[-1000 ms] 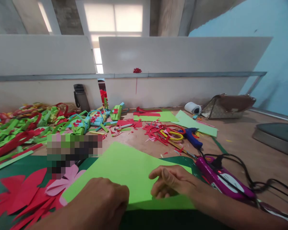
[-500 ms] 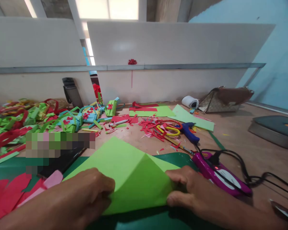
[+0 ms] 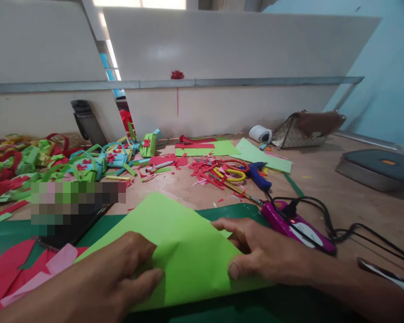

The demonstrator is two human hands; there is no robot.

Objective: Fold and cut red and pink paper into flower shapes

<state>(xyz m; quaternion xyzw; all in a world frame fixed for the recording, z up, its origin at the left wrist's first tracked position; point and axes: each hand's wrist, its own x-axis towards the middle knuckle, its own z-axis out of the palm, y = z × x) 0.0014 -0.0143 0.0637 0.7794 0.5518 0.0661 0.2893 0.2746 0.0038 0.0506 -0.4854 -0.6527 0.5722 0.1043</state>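
Note:
A bright green sheet of paper stands tilted in front of me, with a soft crease near its middle. My left hand is closed on its left part, thumb on the near face and fingers curled, partly hidden. On the right side, my right hand grips the sheet with the thumb in front and the fingers over its upper edge. Beneath the paper lies a dark green mat. Red and pink paper pieces rest by my left forearm.
Several folded paper baskets crowd the left side, by a grey bottle. Red scraps, scissors and a blue glue gun lie mid-table. At right are a purple power strip with black cables, a handbag and a grey case.
My right hand has shifted its fingers up over the paper's edge, and the raised fold has flattened. My left thumb now shows on the sheet. The camera view has tipped down slightly.

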